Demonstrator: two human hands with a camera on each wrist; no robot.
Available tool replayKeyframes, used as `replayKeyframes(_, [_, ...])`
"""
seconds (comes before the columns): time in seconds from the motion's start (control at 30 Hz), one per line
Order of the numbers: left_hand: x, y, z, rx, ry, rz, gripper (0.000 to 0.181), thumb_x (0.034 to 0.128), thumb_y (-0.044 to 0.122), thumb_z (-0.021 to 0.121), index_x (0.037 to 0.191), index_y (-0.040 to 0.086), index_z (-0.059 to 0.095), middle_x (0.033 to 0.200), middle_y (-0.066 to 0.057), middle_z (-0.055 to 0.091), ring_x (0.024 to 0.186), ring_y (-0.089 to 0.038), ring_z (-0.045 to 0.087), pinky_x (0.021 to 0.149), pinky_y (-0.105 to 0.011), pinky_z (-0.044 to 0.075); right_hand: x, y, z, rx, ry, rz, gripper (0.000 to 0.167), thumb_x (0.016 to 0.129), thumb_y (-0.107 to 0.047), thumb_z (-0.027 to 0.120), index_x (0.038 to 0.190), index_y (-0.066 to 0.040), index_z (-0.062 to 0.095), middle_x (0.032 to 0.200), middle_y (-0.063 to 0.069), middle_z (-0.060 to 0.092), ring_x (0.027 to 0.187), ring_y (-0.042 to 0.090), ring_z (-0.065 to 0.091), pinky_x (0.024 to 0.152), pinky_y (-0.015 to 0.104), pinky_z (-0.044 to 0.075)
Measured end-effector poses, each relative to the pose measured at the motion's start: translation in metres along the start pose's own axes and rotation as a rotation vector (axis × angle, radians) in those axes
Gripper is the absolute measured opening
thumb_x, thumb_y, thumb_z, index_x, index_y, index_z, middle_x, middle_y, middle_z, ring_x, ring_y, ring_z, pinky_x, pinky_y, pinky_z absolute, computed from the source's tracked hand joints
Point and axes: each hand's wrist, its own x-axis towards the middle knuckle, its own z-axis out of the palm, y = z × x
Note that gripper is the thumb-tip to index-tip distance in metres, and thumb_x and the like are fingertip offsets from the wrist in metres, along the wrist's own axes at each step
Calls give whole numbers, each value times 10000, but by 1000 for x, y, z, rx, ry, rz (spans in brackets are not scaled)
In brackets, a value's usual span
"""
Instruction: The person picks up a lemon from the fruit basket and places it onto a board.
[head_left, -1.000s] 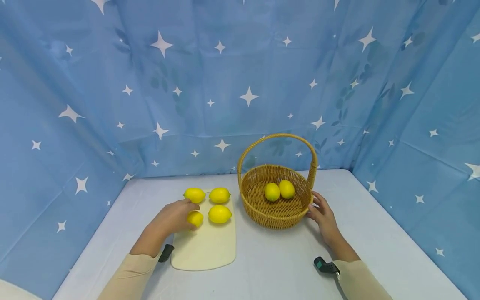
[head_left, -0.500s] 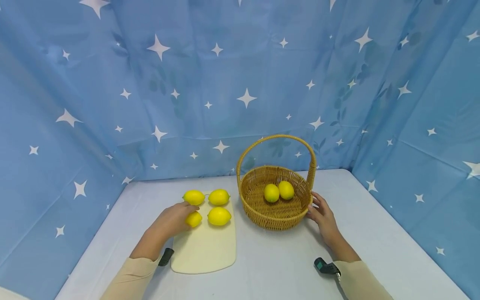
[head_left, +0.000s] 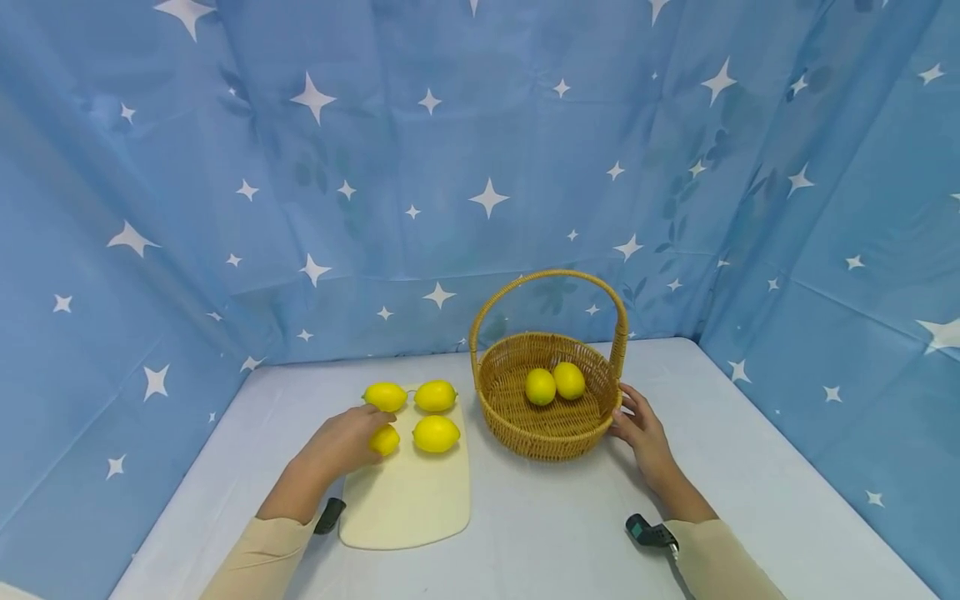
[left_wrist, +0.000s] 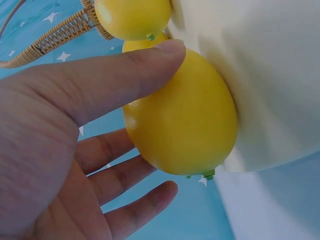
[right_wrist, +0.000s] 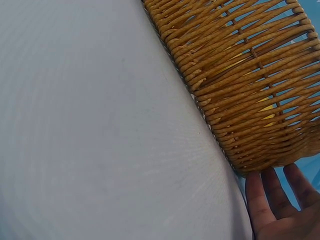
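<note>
My left hand [head_left: 343,443] holds a yellow lemon [left_wrist: 187,120] between thumb and fingers at the left side of a cream cutting board [head_left: 405,508]. In the left wrist view the thumb lies across the lemon and the fingers are on its far side; the lemon appears to rest on the board. Near it are a lemon [head_left: 436,434] to the right and two more lemons [head_left: 386,397] at the board's far end. My right hand [head_left: 647,442] touches the right side of a wicker basket [head_left: 550,446] with extended fingertips [right_wrist: 255,182]. Two lemons [head_left: 569,381] lie inside the basket.
The basket's tall arched handle [head_left: 555,273] stands upright above it. A white-covered table [head_left: 547,533] lies beneath everything, with blue star-patterned curtains [head_left: 420,167] around its back and sides. A dark wrist device [head_left: 649,532] sits by the right sleeve.
The left fingers have drawn slightly closer around the lemon. The whole head view has shifted a little; the basket, the other lemons and the right hand keep their places.
</note>
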Motion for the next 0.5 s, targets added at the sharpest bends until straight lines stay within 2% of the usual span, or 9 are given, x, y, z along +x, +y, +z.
replayKeyframes(0.17, [0,2,-2,-29,9,-5,576,720,174,873,1251,114,659,1195,-61,628,1093,-279,588,888,-461,496,5,12,-4,-13,17,-2,593,1031,-232,501,1554,-194,224,1478,215,322,1256,370,454,884,313,522])
replayKeyframes(0.33, [-3,6,-8,-33,18,-2,562,757,205,850,1276,124,649,1219,-55,622,1113,-260,583,901,-449,494,6,15,-3,1,14,-36,588,1028,-233,509,1549,-182,241,1464,225,330,1233,354,480,865,290,527])
replayKeyframes(0.4, [-3,10,-11,-28,47,24,537,779,227,834,1273,120,651,1221,-55,621,1109,-253,587,898,-442,499,6,15,-2,3,12,-44,586,1029,-234,506,1549,-173,242,1462,233,328,1229,350,488,864,290,528])
replayKeyframes(0.5, [0,20,-16,-15,92,97,469,819,268,798,1247,130,666,1199,-39,631,1079,-229,601,877,-417,513,5,17,-3,12,18,-41,581,1031,-231,501,1548,-169,242,1465,234,327,1222,347,497,861,291,530])
